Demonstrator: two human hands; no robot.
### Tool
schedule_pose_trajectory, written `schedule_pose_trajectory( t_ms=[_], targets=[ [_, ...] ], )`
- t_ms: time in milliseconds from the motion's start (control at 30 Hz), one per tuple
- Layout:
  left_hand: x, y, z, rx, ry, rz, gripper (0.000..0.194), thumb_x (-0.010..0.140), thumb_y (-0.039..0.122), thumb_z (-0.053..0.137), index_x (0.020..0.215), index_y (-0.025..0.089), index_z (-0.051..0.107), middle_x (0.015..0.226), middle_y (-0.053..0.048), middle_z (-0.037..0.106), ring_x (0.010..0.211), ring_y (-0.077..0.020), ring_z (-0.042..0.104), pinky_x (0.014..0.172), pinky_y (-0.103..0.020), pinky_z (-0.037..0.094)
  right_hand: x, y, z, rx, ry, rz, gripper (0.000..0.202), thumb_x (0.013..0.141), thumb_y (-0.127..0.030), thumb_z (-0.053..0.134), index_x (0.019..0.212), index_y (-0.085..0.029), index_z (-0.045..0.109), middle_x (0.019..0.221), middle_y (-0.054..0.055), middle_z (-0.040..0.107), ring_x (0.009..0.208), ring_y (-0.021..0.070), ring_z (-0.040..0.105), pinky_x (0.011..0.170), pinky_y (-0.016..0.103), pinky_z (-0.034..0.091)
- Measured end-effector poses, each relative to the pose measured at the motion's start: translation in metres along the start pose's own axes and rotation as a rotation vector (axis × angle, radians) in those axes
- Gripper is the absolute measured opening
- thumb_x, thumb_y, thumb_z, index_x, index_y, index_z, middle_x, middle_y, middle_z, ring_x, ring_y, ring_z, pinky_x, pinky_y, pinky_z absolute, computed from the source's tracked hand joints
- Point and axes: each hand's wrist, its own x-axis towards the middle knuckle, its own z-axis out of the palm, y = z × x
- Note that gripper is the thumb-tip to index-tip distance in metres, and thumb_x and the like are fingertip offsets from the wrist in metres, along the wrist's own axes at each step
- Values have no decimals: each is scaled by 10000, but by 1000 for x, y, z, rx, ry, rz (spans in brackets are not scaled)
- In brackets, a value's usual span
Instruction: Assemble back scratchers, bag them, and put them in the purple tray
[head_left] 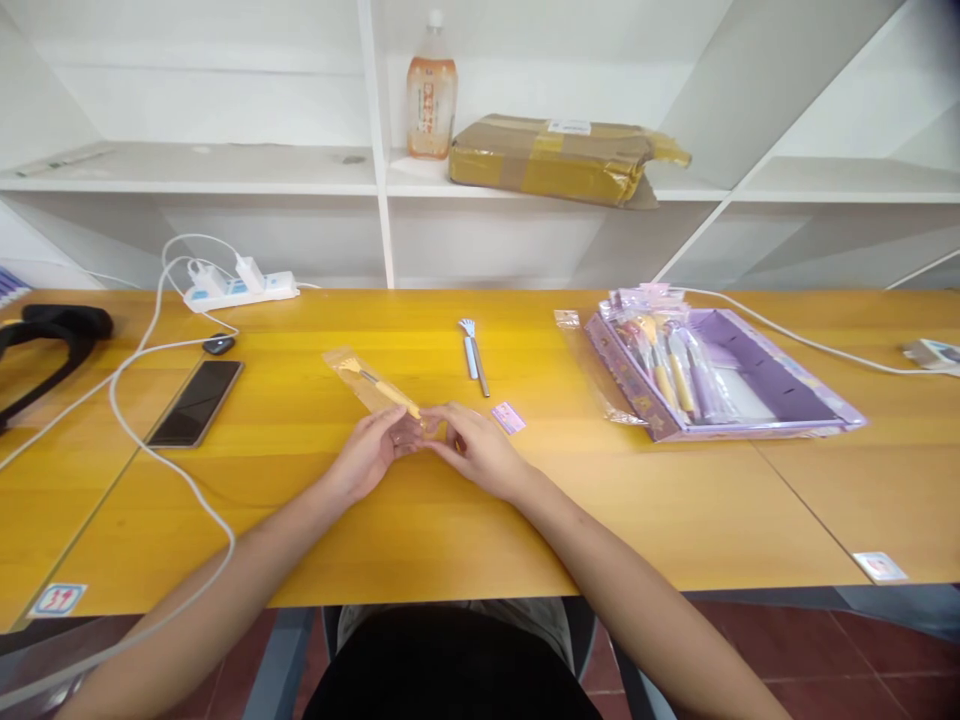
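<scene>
A clear plastic bag (pixel 358 391) with a small yellow back scratcher (pixel 390 390) inside lies slanted in front of me. My left hand (pixel 382 445) grips the bag and the handle end from below. With thumb and fingers pinched together, my right hand (pixel 474 448) holds the near end of the bag; its fingers partly hide that end. Beyond my right hand lies a light-blue back scratcher (pixel 469 350) alongside a slim metal-coloured tool (pixel 481 368). Closer to the right hand is a small purple card (pixel 508 417).
At right, a purple display box (pixel 780 430) holds several bagged scratchers (pixel 679 370), with an empty plastic bag (pixel 592 370) beside it. A phone (pixel 196 403), white cable (pixel 166 462) and power strip (pixel 241 290) lie left. The shelf bears a bottle (pixel 431 95) and carton (pixel 551 160).
</scene>
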Motion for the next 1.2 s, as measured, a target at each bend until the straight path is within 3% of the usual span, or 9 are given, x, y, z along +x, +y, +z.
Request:
schedule_pose_trajectory(
  t_ms=[133,267,467,567,667,800,900,1000,1200],
  targets=[
    [-2,-1,2,-5,-43,-31,341,814,472,888,877,149,797,895,-82,806,817,-186,736,831,-311,583,2,2,3,-36,60,-90,283,1069,-270,617,1351,-270,640,1132,64,721,792,159,678,763,305,555],
    [-3,1,3,-30,-35,-73,302,836,436,877,893,153,788,896,-70,794,802,-171,724,780,-283,566,3,3,4,-52,116,-179,202,1079,-257,607,1249,-271,715,1107,63,731,972,182,711,835,309,566],
    [-3,1,3,-10,24,-58,292,804,352,917,981,166,778,880,-28,737,785,-123,674,735,-231,534,1,-1,3,-19,156,-182,170,1075,-258,609,1101,-256,776,1168,85,663,857,151,665,765,311,569],
    [-5,0,4,41,-21,-79,323,780,340,942,984,160,768,910,-31,726,785,-113,656,742,-229,533,2,-4,2,37,157,-148,178,1081,-247,586,1095,-244,763,1146,84,670,931,173,671,843,342,568],
    [-6,-1,4,73,-77,-89,331,778,346,945,980,158,763,914,-30,718,758,-103,635,732,-232,529,4,-8,3,153,103,-71,169,1081,-261,587,1085,-240,755,1027,60,689,969,186,670,867,341,544],
    [-7,-2,4,93,-114,-83,355,797,399,927,1004,156,771,928,-45,728,758,-119,655,729,-248,534,6,-7,6,325,118,171,145,1027,-362,675,1049,-229,728,910,24,680,818,162,628,755,306,508],
    [-7,-1,4,77,-142,-79,453,806,514,897,1058,158,775,947,-67,739,763,-147,671,741,-286,548,8,-2,7,532,136,347,353,894,-470,812,1096,-222,664,855,-16,647,743,136,598,687,275,491],
    [-8,0,4,98,-196,-63,550,786,612,877,1076,156,780,919,-69,725,761,-152,651,725,-292,530,9,4,5,679,80,414,504,790,-523,886,1100,-215,635,841,-36,610,706,116,581,657,262,492],
    [-5,3,-1,294,-254,7,407,799,343,924,1150,182,797,1005,-71,742,860,-156,626,741,-266,472,8,7,4,783,5,466,568,746,-501,922,1124,-214,610,869,-40,591,689,103,587,582,240,523]
  ],
)
